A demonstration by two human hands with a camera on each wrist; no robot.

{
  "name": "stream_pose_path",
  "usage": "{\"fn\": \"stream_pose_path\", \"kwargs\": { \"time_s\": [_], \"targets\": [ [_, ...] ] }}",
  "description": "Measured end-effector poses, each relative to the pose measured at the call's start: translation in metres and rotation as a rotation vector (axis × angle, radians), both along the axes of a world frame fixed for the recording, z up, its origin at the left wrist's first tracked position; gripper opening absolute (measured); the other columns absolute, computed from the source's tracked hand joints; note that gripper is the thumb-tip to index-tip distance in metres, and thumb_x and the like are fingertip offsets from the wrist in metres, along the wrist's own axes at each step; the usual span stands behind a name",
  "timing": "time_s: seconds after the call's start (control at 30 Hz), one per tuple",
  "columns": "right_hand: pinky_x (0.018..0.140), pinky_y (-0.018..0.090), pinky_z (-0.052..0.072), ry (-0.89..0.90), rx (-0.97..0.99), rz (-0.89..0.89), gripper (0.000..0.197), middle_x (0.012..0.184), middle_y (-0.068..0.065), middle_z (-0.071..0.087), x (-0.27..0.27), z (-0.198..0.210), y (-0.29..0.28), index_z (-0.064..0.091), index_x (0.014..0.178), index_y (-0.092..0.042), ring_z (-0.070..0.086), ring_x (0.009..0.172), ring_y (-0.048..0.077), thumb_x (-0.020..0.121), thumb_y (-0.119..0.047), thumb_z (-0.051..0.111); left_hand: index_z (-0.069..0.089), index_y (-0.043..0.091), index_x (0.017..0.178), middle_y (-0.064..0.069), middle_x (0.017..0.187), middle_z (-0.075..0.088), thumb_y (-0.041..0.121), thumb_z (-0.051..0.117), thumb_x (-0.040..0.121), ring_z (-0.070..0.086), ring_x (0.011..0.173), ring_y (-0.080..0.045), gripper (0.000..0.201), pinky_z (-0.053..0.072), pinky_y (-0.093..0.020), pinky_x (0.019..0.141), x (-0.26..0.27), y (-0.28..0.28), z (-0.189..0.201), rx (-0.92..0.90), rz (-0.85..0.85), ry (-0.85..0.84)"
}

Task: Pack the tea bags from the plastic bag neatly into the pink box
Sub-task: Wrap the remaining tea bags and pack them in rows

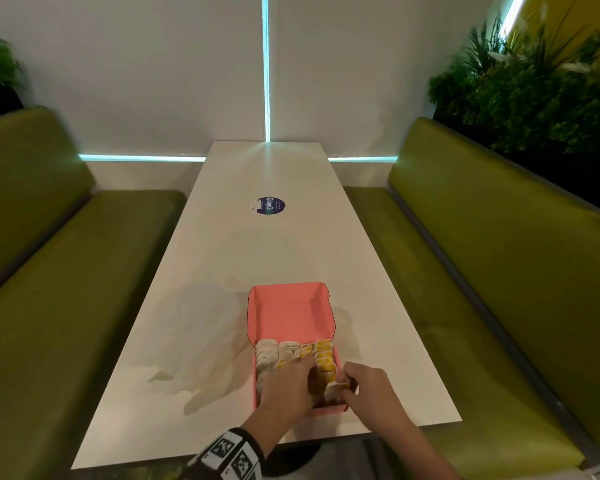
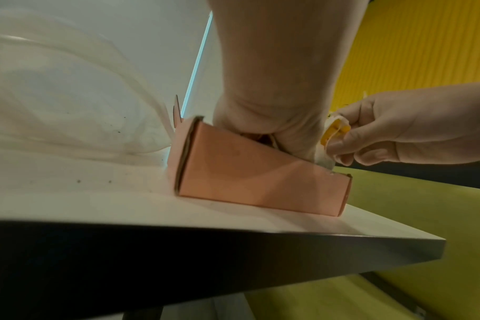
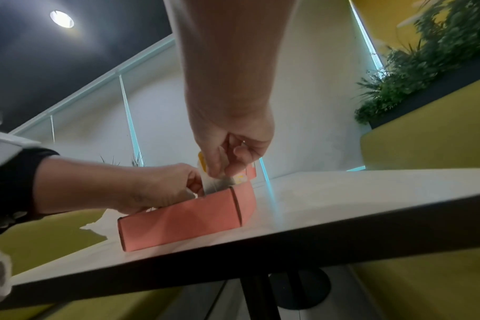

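Both our hands work over the pink box (image 1: 293, 318) at the near end of the white bench (image 1: 267, 247). Our left hand (image 1: 286, 386) reaches down inside among the packed tea bags (image 1: 291, 355); how its fingers lie we cannot tell. Our right hand (image 1: 371, 393) pinches one tea bag (image 2: 333, 138) above the box's near right corner. The plastic bag (image 1: 201, 344) lies crumpled just left, with bare benchtop beyond.
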State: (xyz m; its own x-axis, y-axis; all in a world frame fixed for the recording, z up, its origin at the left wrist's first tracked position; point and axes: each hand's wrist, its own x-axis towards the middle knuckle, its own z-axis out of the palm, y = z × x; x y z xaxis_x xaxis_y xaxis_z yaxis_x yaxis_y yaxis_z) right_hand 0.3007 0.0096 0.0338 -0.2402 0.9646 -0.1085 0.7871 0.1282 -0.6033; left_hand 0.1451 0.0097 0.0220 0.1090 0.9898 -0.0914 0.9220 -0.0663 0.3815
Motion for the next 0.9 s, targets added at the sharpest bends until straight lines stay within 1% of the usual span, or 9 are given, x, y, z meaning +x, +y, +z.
{"fn": "stream_pose_path", "kwargs": {
  "time_s": [0.1, 0.17, 0.23, 0.37, 0.47, 0.7, 0.77, 0.83, 0.9],
  "targets": [
    [0.076, 0.025, 0.046, -0.056, 0.065, 0.022, 0.003, 0.089, -0.005, 0.064, -0.002, -0.005, -0.003, 0.06, 0.085, -0.022, 0.057, 0.084, 0.014, 0.086, -0.021, 0.058, 0.047, 0.024, 0.112, 0.003, 0.112, 0.06, 0.039, 0.056, 0.085, 0.057, 0.099, -0.017, 0.032, 0.037, -0.026, 0.068, 0.001, 0.0, 0.0, -0.005, 0.015, 0.009],
    [0.079, 0.027, 0.047, -0.175, 0.042, 0.097, 0.013, 0.099, -0.001, 0.066, -0.002, -0.01, -0.003, 0.061, 0.097, -0.019, 0.056, 0.089, 0.016, 0.088, -0.023, 0.053, 0.046, 0.026, 0.111, 0.004, 0.112, 0.06, 0.038, 0.057, 0.085, 0.058, 0.098, -0.016, 0.03, 0.035, -0.026, 0.068, 0.001, -0.002, 0.001, -0.008, 0.022, 0.002],
    [0.08, 0.031, 0.048, -0.257, 0.01, 0.149, 0.018, 0.102, 0.002, 0.066, -0.001, -0.012, -0.002, 0.059, 0.101, -0.019, 0.057, 0.094, 0.02, 0.089, -0.028, 0.05, 0.047, 0.026, 0.109, 0.006, 0.11, 0.06, 0.038, 0.058, 0.085, 0.057, 0.096, -0.014, 0.029, 0.034, -0.024, 0.067, 0.0, -0.002, 0.001, -0.004, 0.024, -0.016],
    [0.08, 0.031, 0.049, -0.276, -0.011, 0.192, 0.016, 0.102, 0.004, 0.065, 0.002, -0.008, 0.003, 0.059, 0.098, -0.018, 0.057, 0.094, 0.021, 0.089, -0.03, 0.053, 0.047, 0.028, 0.105, 0.008, 0.108, 0.06, 0.039, 0.06, 0.082, 0.05, 0.086, -0.008, 0.029, 0.032, -0.022, 0.064, 0.0, -0.001, 0.0, -0.002, 0.037, -0.042],
    [0.084, 0.031, 0.05, -0.268, -0.044, 0.237, 0.014, 0.103, 0.003, 0.065, 0.003, -0.005, 0.005, 0.061, 0.096, -0.019, 0.056, 0.096, 0.019, 0.087, -0.029, 0.057, 0.046, 0.028, 0.109, 0.008, 0.108, 0.058, 0.04, 0.061, 0.082, 0.045, 0.083, -0.007, 0.032, 0.034, -0.022, 0.066, 0.0, -0.001, -0.002, -0.01, 0.05, -0.037],
    [0.082, 0.031, 0.049, -0.301, -0.1, 0.284, 0.015, 0.105, 0.002, 0.064, 0.002, 0.001, 0.012, 0.062, 0.093, -0.017, 0.056, 0.097, 0.018, 0.086, -0.03, 0.059, 0.046, 0.031, 0.108, 0.008, 0.107, 0.059, 0.041, 0.063, 0.08, 0.056, 0.091, -0.012, 0.034, 0.044, -0.023, 0.071, 0.001, 0.0, -0.004, -0.04, 0.082, -0.041],
    [0.079, 0.032, 0.048, -0.344, -0.122, 0.3, 0.017, 0.098, 0.003, 0.062, -0.001, 0.002, 0.014, 0.057, 0.088, -0.019, 0.057, 0.095, 0.021, 0.085, -0.035, 0.058, 0.046, 0.03, 0.108, 0.008, 0.106, 0.059, 0.041, 0.062, 0.082, 0.053, 0.087, -0.01, 0.032, 0.04, -0.023, 0.069, 0.001, 0.0, -0.003, -0.02, 0.085, -0.042],
    [0.078, 0.034, 0.048, -0.377, -0.151, 0.314, 0.025, 0.096, 0.003, 0.059, -0.003, 0.002, 0.014, 0.056, 0.093, -0.017, 0.057, 0.093, 0.022, 0.083, -0.04, 0.059, 0.046, 0.029, 0.107, 0.008, 0.105, 0.059, 0.038, 0.06, 0.084, 0.048, 0.081, -0.007, 0.028, 0.035, -0.021, 0.067, 0.001, -0.002, -0.002, 0.007, 0.088, -0.041],
    [0.081, 0.035, 0.049, -0.395, -0.169, 0.316, 0.032, 0.106, 0.005, 0.06, -0.006, 0.002, 0.014, 0.056, 0.106, -0.019, 0.057, 0.097, 0.023, 0.082, -0.039, 0.059, 0.047, 0.029, 0.106, 0.008, 0.104, 0.06, 0.036, 0.058, 0.085, 0.046, 0.079, -0.007, 0.025, 0.035, -0.021, 0.066, 0.001, -0.002, -0.003, 0.019, 0.095, -0.053]
  ]
}}
